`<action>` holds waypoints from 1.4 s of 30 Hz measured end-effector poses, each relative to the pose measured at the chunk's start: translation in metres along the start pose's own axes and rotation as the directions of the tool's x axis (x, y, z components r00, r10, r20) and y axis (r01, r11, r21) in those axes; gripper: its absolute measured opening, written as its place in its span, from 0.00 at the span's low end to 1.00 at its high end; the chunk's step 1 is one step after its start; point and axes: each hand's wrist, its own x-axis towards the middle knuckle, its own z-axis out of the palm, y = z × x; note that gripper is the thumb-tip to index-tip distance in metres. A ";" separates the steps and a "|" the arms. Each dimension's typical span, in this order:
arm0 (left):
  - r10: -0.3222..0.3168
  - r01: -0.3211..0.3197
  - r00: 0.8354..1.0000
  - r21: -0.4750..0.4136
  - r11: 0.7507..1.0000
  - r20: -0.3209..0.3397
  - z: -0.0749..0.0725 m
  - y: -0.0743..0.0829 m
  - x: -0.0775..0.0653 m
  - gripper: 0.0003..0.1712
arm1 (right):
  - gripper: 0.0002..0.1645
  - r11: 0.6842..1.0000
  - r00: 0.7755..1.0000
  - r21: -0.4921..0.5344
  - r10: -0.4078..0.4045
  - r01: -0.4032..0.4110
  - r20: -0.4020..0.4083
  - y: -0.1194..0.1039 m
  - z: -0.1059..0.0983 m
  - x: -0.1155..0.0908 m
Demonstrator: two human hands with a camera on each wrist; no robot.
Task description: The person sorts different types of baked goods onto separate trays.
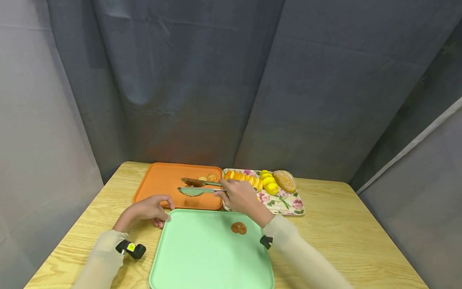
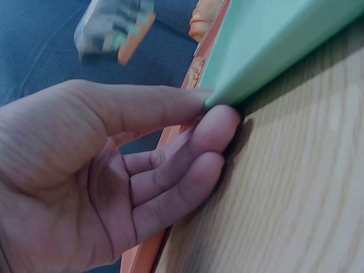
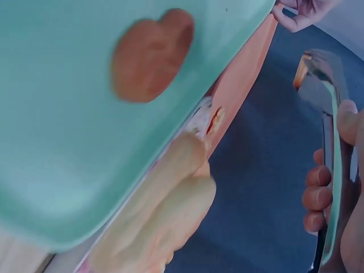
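My right hand (image 1: 242, 196) grips a pair of metal tongs (image 1: 195, 192), pointing left above the orange tray (image 1: 164, 178). Its two arms stand apart, with nothing visible between their ends. At the far left corner of the light green tray (image 1: 211, 257), my left hand (image 1: 148, 210) pinches the rim; the left wrist view has the thumb (image 2: 165, 104) above the edge and a finger below. One brown pretzel (image 1: 238, 228) lies on the green tray near its far right side. Small golden pastries (image 1: 211, 177) sit at the orange tray's right end, partly behind the tongs.
Behind the right hand is a floral tray (image 1: 296, 205) bearing a yellow sliced loaf (image 1: 236, 176), a bright yellow ridged bread (image 1: 269, 183) and a seeded bun (image 1: 284, 180). All trays rest on a wooden table (image 1: 346, 233), with a grey curtain (image 1: 187, 88) along its back.
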 end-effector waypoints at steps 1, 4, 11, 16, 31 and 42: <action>-0.002 0.002 1.000 0.000 1.000 -0.001 0.000 0.000 0.000 0.16 | 0.21 1.000 1.000 -0.007 0.013 -0.013 0.015 -0.002 0.003 0.004; -0.006 0.007 1.000 0.004 1.000 -0.006 0.001 0.000 0.001 0.15 | 0.22 0.997 0.994 -0.017 0.071 -0.070 0.079 -0.006 0.012 0.015; -0.016 0.016 1.000 0.002 1.000 -0.014 0.001 -0.002 0.003 0.15 | 0.22 0.983 0.970 -0.020 0.181 -0.180 0.161 -0.012 0.032 0.034; -0.011 0.011 1.000 0.006 1.000 -0.011 0.001 -0.002 0.002 0.15 | 0.22 0.961 0.927 -0.006 0.267 -0.276 0.264 -0.016 0.042 0.046; -0.007 0.007 1.000 0.004 1.000 -0.013 0.001 -0.002 0.002 0.15 | 0.24 0.904 0.825 -0.038 0.404 -0.425 0.394 -0.021 0.066 0.058; -0.006 0.006 1.000 0.015 1.000 -0.017 0.001 -0.003 0.002 0.14 | 0.26 0.886 0.781 -0.040 0.427 -0.461 0.456 -0.022 0.067 0.058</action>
